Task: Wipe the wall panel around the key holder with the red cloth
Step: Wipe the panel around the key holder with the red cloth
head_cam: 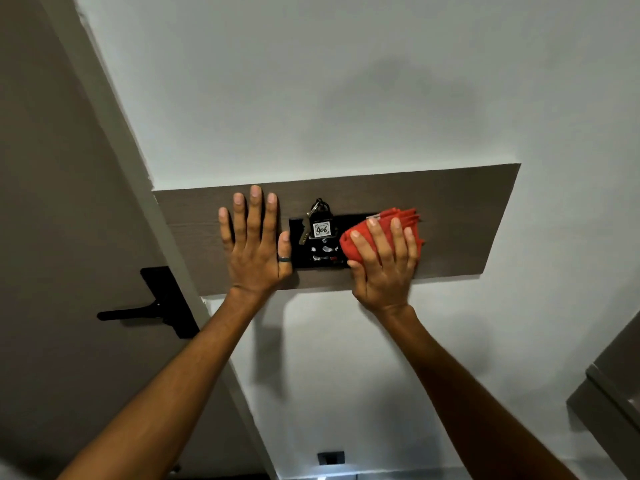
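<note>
A brown wood-grain wall panel [457, 220] runs across the white wall. At its middle sits a black key holder [320, 254] with a key and a tag reading 406 [320, 229] hanging in it. My right hand [384, 265] presses a bunched red cloth [398, 220] flat against the panel, just right of the key holder and over its right edge. My left hand [254, 247] lies flat on the panel left of the holder, fingers spread, a ring on the thumb, holding nothing.
A grey-brown door with a black lever handle [152, 310] stands at the left. Low on the wall is a black socket [330, 457]. A grey cabinet corner [613, 393] juts in at the lower right.
</note>
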### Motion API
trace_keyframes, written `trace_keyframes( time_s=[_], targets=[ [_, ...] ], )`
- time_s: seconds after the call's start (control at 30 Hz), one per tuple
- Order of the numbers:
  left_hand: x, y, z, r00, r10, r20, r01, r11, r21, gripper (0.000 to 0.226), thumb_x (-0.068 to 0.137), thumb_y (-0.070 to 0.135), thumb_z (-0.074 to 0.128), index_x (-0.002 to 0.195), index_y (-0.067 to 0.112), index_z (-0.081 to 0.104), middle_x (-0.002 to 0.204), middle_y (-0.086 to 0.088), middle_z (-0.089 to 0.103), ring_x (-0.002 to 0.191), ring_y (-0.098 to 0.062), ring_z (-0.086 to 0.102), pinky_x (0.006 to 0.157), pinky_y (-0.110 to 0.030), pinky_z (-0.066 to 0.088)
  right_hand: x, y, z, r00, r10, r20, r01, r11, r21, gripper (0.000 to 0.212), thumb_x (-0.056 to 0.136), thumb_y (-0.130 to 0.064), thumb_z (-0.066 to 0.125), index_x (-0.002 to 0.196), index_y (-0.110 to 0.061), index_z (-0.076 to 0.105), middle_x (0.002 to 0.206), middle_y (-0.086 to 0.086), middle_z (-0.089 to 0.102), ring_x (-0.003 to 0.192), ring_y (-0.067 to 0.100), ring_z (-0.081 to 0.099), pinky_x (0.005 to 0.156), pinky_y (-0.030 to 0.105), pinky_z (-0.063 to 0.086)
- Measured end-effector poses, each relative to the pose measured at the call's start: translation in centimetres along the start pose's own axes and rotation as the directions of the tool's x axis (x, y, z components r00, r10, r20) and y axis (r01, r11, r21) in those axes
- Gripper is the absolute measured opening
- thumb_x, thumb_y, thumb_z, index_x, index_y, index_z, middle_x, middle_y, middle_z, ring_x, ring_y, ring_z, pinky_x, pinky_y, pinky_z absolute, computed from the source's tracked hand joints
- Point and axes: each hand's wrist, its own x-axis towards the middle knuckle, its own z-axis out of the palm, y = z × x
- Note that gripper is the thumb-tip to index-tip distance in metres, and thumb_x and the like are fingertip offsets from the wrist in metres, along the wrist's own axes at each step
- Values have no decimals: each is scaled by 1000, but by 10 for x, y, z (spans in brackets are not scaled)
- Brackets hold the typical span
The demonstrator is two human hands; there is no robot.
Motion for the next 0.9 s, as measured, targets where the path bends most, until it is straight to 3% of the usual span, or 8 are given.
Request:
trace_keyframes(
  time_s=[0.13,0.3,0.37,0.4,0.53,0.67,0.8,0.9],
  targets=[
    [2,0,-2,1000,-25,6,26,1000,-14,61,105,36,33,159,11,20,171,-1,-3,158,-24,-2,128,-49,4,9,-25,-1,981,192,-5,-186,958,220,45,109,-40,27,145,-27,51,153,7,50,154,31,34,127,51,23],
    [0,-1,0,1000,-26,-4,26,999,-30,62,105,35,34,161,12,20,171,-2,2,158,-25,3,128,-51,8,1,-54,12,988,-153,-21,154,986,55,45,108,-46,32,139,-30,59,147,1,54,146,30,40,120,51,31],
    [-2,-2,1,1000,-15,-10,15,999,-28,63,105,35,35,161,13,19,171,-2,3,158,-26,4,128,-51,8,2,-43,15,974,-227,-27,227,974,-12,43,106,-47,35,137,-31,61,145,1,55,141,30,46,116,51,37],
    [-2,-2,2,1000,-11,-12,11,1000,-24,63,105,35,36,161,13,19,171,-3,3,158,-26,4,129,-51,8,2,-40,16,978,-203,-38,203,979,-22,44,106,-47,35,138,-31,61,146,1,55,140,31,47,116,51,39],
    [-1,-3,3,1000,-17,-9,17,999,-30,62,105,35,34,161,13,19,171,-4,6,158,-26,3,129,-50,7,1,-83,22,986,146,-86,-142,989,49,43,108,-44,34,142,-29,57,150,4,52,148,33,38,125,51,28],
    [-4,-2,3,1000,-27,-14,27,999,-35,63,103,33,37,161,13,21,164,-12,28,158,-27,7,129,-51,9,7,-64,23,995,-79,-69,79,997,2,44,107,-45,35,141,-30,59,148,2,54,146,32,41,117,52,38],
    [0,-3,2,1000,-15,-3,15,999,-42,62,105,34,34,161,14,17,170,-3,6,158,-24,0,129,-49,3,7,-84,21,962,253,-99,-253,967,11,45,108,-43,32,140,-25,60,149,7,53,146,36,42,125,51,28],
    [-1,-2,1,1000,-14,5,14,999,-48,63,104,34,35,160,12,19,166,-6,16,158,-24,1,129,-49,4,5,-73,21,998,17,-55,-17,1000,8,44,108,-44,33,139,-27,60,147,5,54,142,35,44,122,52,31]
  ],
)
